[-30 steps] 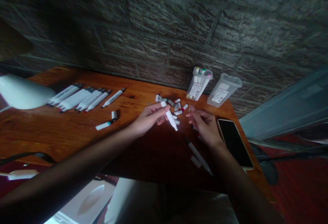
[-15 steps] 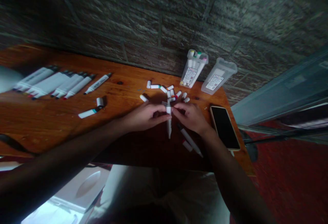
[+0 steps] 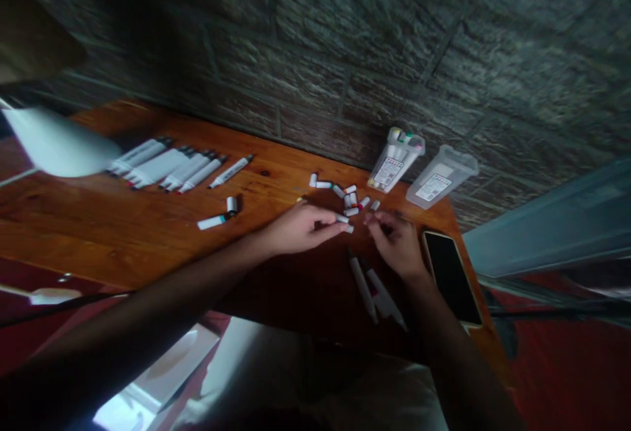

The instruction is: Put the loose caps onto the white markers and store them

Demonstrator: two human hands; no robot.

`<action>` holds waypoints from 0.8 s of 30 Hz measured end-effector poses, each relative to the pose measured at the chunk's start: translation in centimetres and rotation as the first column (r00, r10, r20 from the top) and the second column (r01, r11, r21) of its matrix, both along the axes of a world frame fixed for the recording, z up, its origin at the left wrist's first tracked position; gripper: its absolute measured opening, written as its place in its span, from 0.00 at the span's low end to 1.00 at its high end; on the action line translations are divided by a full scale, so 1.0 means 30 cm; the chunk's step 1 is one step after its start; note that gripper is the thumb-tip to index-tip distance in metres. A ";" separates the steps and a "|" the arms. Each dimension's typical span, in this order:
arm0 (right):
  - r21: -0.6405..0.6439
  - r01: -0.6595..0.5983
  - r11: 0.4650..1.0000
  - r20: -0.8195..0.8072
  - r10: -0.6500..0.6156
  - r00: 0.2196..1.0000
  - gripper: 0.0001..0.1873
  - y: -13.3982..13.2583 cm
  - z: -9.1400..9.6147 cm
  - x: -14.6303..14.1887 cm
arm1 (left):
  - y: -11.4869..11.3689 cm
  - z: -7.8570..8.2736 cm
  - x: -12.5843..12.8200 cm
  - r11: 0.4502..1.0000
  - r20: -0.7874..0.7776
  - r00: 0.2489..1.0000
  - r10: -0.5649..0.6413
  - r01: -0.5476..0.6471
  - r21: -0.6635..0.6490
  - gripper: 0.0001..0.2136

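Observation:
My left hand (image 3: 300, 227) rests on the wooden table (image 3: 123, 247), its fingers pinched together on a small white marker cap (image 3: 344, 220). My right hand (image 3: 400, 246) lies just to the right with its fingers curled; motion blur hides what they hold. Several loose caps (image 3: 348, 198) are scattered just beyond both hands. Two white markers (image 3: 363, 284) lie side by side on the table below my right hand, touching neither hand.
Two clear marker cases (image 3: 394, 158) (image 3: 440, 178) stand against the brick wall. A phone (image 3: 451, 276) lies near the table's right edge. A row of markers (image 3: 162, 168) is at far left, with an uncapped marker (image 3: 211, 222) and cap nearby. A white lamp shade (image 3: 59, 145) hangs over the left.
The marker that both hands held half a second ago now lies on the table beside the other marker. Both hands have moved up to the loose caps.

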State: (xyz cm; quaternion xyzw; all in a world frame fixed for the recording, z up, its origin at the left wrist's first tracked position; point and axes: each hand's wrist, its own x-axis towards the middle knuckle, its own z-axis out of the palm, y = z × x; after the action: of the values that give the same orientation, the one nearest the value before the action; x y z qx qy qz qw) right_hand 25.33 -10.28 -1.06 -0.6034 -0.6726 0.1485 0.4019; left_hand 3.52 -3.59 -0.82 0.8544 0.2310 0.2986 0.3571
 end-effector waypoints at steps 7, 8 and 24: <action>0.012 -0.073 0.997 -0.046 0.074 0.996 0.13 -0.010 0.014 -0.012 | -0.001 0.089 -0.006 0.971 0.102 0.967 0.232 -0.237 0.039 0.21; -0.010 -0.087 0.996 -0.041 0.087 0.995 0.13 -0.017 0.027 -0.014 | 0.002 0.099 0.005 0.966 0.132 0.959 0.252 -0.258 0.027 0.21; -0.326 0.020 0.945 0.197 0.047 0.979 0.06 -0.172 0.087 -0.124 | 0.164 0.132 0.134 0.942 0.460 0.826 0.325 -0.240 -0.235 0.15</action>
State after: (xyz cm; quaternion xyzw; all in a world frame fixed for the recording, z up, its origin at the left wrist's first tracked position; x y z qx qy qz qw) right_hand 21.61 -15.43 1.55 -0.6688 -0.6802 0.1982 0.2251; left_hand 7.54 1.34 3.13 0.6732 0.2808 0.5355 0.4257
